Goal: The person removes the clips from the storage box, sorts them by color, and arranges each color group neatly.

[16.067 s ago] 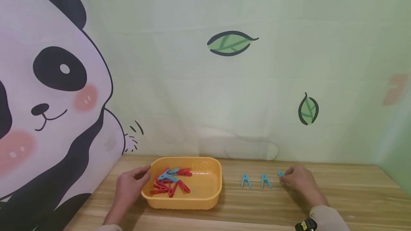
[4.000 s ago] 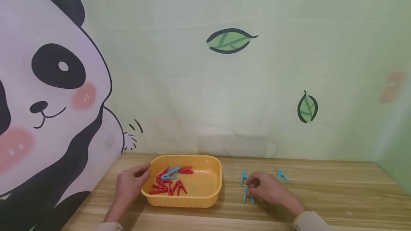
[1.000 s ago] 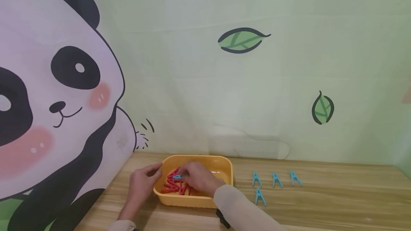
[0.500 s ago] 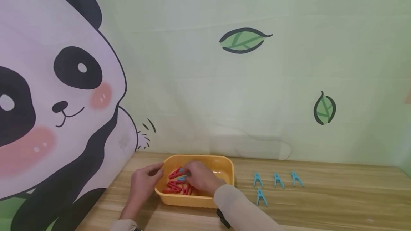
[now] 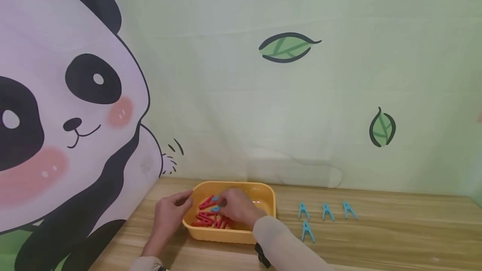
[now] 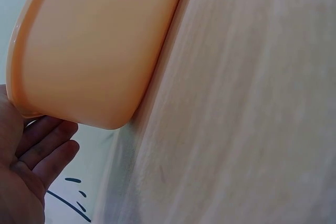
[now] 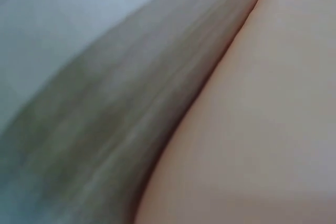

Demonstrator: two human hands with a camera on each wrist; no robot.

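Note:
In the head view a yellow plastic basin holds several red clothespins. My right hand reaches into it, thumb and fingers pinching a blue clothespin whose ends poke out left of the fingertips. My left hand holds the basin's left rim; in the left wrist view its fingers lie along the outside of the basin. To the basin's right, three blue clothespins stand in a row on the table, and another blue clothespin lies in front of the leftmost. The right wrist view shows neither hand.
The wooden table reaches back to a pale green cloth backdrop printed with a panda and leaves. The basin's outer wall fills much of the right wrist view.
A fourth blue clothespin, under the right hand four seconds ago, now stands released in front of the row. The right hand has moved left into the basin and shifted slightly among the clothespins.

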